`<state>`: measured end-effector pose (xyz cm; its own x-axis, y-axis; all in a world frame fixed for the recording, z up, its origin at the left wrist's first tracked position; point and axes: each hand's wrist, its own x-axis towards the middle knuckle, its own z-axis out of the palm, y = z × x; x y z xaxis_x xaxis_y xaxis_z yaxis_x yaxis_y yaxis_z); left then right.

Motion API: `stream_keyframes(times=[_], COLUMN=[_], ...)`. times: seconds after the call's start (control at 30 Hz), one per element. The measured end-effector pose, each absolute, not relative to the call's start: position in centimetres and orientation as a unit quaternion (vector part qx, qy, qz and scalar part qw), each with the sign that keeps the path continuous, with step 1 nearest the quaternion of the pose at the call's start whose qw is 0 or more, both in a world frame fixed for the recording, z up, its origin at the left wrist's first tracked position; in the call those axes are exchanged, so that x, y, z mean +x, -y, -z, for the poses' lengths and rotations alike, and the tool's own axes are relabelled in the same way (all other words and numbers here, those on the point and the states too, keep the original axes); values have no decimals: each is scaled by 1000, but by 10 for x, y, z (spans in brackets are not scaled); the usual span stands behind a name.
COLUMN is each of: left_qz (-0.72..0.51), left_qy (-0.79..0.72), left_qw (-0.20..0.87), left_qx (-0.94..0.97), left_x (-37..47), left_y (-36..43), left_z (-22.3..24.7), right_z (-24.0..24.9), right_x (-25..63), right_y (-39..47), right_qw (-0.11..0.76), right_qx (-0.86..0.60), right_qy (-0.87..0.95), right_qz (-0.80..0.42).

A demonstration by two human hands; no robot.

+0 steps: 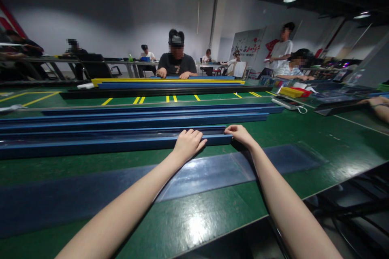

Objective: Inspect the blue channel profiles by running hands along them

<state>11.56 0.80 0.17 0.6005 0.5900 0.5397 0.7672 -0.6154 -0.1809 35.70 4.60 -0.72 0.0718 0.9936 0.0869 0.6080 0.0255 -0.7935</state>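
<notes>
A long blue channel strip (121, 144) lies across the green table, its right end near the middle. My left hand (189, 144) rests over its front edge, fingers wrapped onto the strip. At the right end of the strip, my right hand (239, 134) pinches the corner between thumb and fingers. Below both forearms a clear plastic sheet (206, 172) lies flat, running from the left edge of the view to the right.
More blue strips (152, 119) lie parallel behind, then a black strip (170, 91) and a yellow strip (127, 81). A phone-like device (285, 102) and a yellow tray (290, 92) are at the right. Across the table sits a person (177, 62); another person's hand (377, 103) is far right.
</notes>
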Motion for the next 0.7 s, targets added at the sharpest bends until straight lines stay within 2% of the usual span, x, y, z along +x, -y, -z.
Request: stream_keyframes(times=[0.7], left_qz=[229], left_qy=[389], left_qw=[199], left_qx=[-870], left_x=[116], left_y=[-7], left_z=[-3], right_z=[7], right_x=[357], right_y=[-45], right_qw=[343], right_qx=[-648], right_qy=[631], right_qz=[-254])
